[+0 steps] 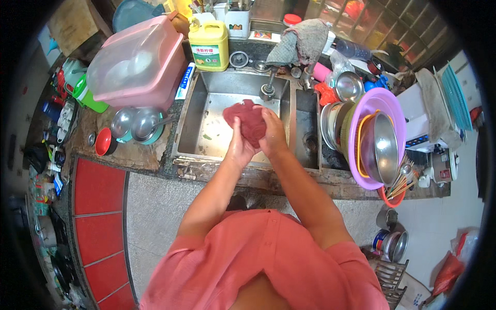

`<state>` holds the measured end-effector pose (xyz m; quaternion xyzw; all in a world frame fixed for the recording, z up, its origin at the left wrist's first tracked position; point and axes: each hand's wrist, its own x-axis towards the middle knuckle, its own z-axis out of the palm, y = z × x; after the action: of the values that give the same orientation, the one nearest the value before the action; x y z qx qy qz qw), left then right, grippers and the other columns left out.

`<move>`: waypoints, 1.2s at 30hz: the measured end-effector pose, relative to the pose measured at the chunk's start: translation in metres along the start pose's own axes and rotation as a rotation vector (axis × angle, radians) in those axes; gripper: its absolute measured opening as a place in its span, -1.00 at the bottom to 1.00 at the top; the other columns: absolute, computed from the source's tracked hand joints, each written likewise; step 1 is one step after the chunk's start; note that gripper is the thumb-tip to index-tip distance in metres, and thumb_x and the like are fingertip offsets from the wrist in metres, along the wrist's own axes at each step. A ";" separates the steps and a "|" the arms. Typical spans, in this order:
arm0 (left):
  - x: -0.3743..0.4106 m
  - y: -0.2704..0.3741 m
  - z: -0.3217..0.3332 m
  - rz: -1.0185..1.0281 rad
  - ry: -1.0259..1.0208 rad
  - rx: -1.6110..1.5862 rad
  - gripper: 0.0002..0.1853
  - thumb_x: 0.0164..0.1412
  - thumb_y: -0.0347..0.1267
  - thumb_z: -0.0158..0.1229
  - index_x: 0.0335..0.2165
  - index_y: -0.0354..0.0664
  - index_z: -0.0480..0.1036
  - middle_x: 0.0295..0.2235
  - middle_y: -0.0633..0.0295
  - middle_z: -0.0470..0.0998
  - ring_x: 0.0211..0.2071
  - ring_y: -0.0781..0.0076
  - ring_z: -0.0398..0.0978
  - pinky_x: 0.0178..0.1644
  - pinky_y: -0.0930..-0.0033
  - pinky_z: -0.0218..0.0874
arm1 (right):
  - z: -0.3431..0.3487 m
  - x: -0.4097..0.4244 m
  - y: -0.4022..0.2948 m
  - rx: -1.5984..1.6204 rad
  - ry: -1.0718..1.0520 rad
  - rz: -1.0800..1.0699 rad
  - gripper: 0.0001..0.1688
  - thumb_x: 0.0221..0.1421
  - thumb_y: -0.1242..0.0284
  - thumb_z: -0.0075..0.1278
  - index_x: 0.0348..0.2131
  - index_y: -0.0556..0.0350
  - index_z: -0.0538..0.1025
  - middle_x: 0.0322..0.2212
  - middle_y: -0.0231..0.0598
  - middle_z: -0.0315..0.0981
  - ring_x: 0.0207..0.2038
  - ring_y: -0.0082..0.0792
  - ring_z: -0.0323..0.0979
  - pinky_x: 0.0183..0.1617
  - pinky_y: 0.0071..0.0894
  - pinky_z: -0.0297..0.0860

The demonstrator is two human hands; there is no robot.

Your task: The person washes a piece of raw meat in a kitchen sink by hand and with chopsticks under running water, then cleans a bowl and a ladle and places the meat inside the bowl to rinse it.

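Note:
A bunched dark red cloth (250, 122) is held between both hands above the larger basin of a stainless steel sink (186, 131). My left hand (240, 143) grips its lower left side, thumb pointing up. On the right side, my right hand (274, 131) presses it with the fingers partly hidden by the fold. Behind the cloth a faucet spout (267, 92) hangs over the basin. Small green scraps (207, 136) lie on the wet sink floor.
A pink lidded bin (155, 93), steel bowls (145, 126) and a red bowl (103, 142) stand left. Behind the sink is a yellow jug (209, 46). A purple basin (397, 116) with nested bowls leans at the right, beside the narrow second basin (308, 116). Grey cloths (310, 38) drape over the faucet.

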<state>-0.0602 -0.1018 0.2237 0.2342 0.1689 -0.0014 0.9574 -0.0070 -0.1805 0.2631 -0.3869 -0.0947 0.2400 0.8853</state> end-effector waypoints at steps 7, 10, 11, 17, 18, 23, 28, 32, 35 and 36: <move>0.032 0.012 -0.002 -0.046 0.054 -0.068 -0.71 0.04 -0.13 0.10 -0.35 -0.06 0.33 -0.52 0.26 0.43 -0.54 0.41 0.37 -0.47 0.38 0.27 | -0.003 -0.038 0.027 -1.322 -0.224 -0.588 -0.73 0.11 0.33 -0.24 -0.48 0.16 0.36 -0.44 -0.21 0.37 -0.40 -0.32 0.34 -0.32 -0.38 0.26; 0.046 -0.008 -0.001 0.032 0.188 -0.074 -0.79 0.13 -0.20 -0.02 -0.31 -0.05 0.32 -0.45 0.31 0.42 -0.50 0.46 0.39 -0.42 0.41 0.28 | -0.016 0.005 0.027 -1.732 -0.163 -0.646 -0.70 0.06 0.30 -0.22 -0.58 0.11 0.34 -0.53 -0.15 0.37 -0.40 -0.12 0.36 -0.38 -0.19 0.28; 0.050 -0.011 0.000 0.040 0.318 -0.129 -0.80 0.16 -0.21 -0.08 -0.30 -0.05 0.31 -0.42 0.32 0.43 -0.47 0.46 0.42 -0.39 0.41 0.30 | -0.021 0.028 0.022 -1.841 -0.119 -0.611 -0.69 0.04 0.29 -0.22 -0.61 0.10 0.33 -0.57 -0.14 0.36 -0.40 -0.06 0.36 -0.40 -0.12 0.29; 0.052 0.022 0.011 0.052 0.315 -0.021 -0.89 0.17 -0.28 -0.07 -0.42 -0.04 0.28 -0.43 0.28 0.39 -0.45 0.44 0.38 -0.38 0.41 0.29 | -0.030 0.036 0.038 -1.857 -0.005 -0.718 -0.70 0.05 0.21 -0.25 -0.48 0.03 0.36 -0.65 -0.10 0.37 -0.56 -0.02 0.37 -0.48 -0.06 0.29; 0.083 0.033 -0.043 0.112 0.261 0.053 -0.91 0.14 -0.30 -0.03 -0.43 -0.03 0.29 -0.44 0.28 0.38 -0.46 0.45 0.37 -0.40 0.41 0.28 | 0.000 0.019 0.055 -1.652 0.114 -0.548 -0.74 -0.01 0.22 -0.20 -0.44 0.01 0.36 -0.65 -0.15 0.38 -0.59 -0.08 0.37 -0.50 -0.12 0.31; 0.106 0.007 -0.075 -0.019 0.067 -0.062 -0.81 0.19 -0.22 -0.15 -0.39 -0.06 0.33 -0.46 0.33 0.42 -0.47 0.41 0.40 -0.36 0.39 0.28 | 0.003 0.045 0.056 -1.626 0.006 -0.725 -0.67 0.09 0.23 -0.28 -0.51 0.07 0.37 -0.62 -0.07 0.34 -0.52 -0.04 0.35 -0.47 -0.12 0.24; 0.085 0.047 -0.019 -0.186 -0.055 -0.117 -0.73 0.20 -0.23 -0.18 -0.24 -0.16 0.30 -0.29 0.18 0.45 -0.29 0.27 0.43 -0.15 0.23 0.27 | -0.035 0.093 0.028 -1.241 0.458 -0.321 -0.65 0.11 0.26 -0.23 -0.49 0.19 0.41 -0.58 -0.05 0.39 -0.50 -0.18 0.35 -0.39 -0.30 0.25; 0.102 0.077 -0.045 -0.267 0.051 -0.130 -0.61 0.12 -0.07 -0.08 -0.18 -0.08 0.26 -0.13 0.17 0.34 -0.13 0.21 0.34 -0.06 -0.03 0.14 | -0.043 0.096 0.017 -0.621 0.406 -0.178 -0.69 0.09 0.29 -0.15 -0.47 0.19 0.44 -0.55 -0.35 0.41 -0.47 -0.58 0.29 -0.41 -0.54 0.22; 0.093 0.077 -0.060 -0.460 0.023 -0.163 -0.43 0.01 0.10 -0.02 -0.10 0.02 0.22 -0.01 0.16 0.22 0.00 0.18 0.21 0.00 -0.17 -0.02 | -0.011 0.081 0.010 -0.656 0.297 -0.105 -0.77 0.09 0.37 -0.13 -0.48 0.15 0.45 -0.43 -0.36 0.43 -0.42 -0.63 0.31 -0.38 -0.58 0.24; 0.088 0.075 -0.049 -0.549 -0.006 -0.200 -0.45 0.02 0.10 -0.03 -0.11 0.02 0.23 -0.03 0.14 0.25 0.00 0.19 0.21 0.01 -0.13 -0.01 | -0.007 0.074 0.010 -0.732 0.280 -0.084 -0.80 0.09 0.40 -0.12 -0.48 0.15 0.44 -0.39 -0.34 0.43 -0.41 -0.63 0.31 -0.37 -0.59 0.26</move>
<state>0.0127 -0.0061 0.1883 0.0844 0.2223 -0.2444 0.9401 0.0567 -0.1425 0.2497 -0.7019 -0.0679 0.0988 0.7021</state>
